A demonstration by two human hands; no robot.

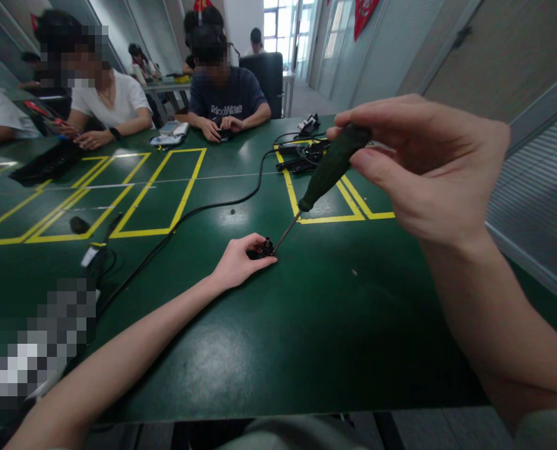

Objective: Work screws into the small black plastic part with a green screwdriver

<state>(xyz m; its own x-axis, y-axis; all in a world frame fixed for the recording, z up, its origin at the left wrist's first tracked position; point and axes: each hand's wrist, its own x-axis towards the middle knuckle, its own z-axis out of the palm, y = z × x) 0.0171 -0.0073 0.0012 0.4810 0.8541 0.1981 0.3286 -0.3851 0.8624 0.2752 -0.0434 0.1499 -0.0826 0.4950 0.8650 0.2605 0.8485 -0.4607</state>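
Note:
A small black part (267, 247) rests at the green tabletop near its middle, held between the thumb and fingers of my left hand (240, 259). My right hand (428, 165), raised at the right, grips the top end of a dark green screwdriver (331, 167) with thumb and fingertips. The screwdriver slants down to the left, and its thin metal shaft reaches the right side of the black part. Whether the tip sits in a screw is too small to tell.
A black cable (217, 204) curves across the green table (306, 350), marked with yellow tape rectangles. Black parts and cables (301, 156) lie at the back right. A small black object (79, 225) is at the left. People sit across the table, their hands on items.

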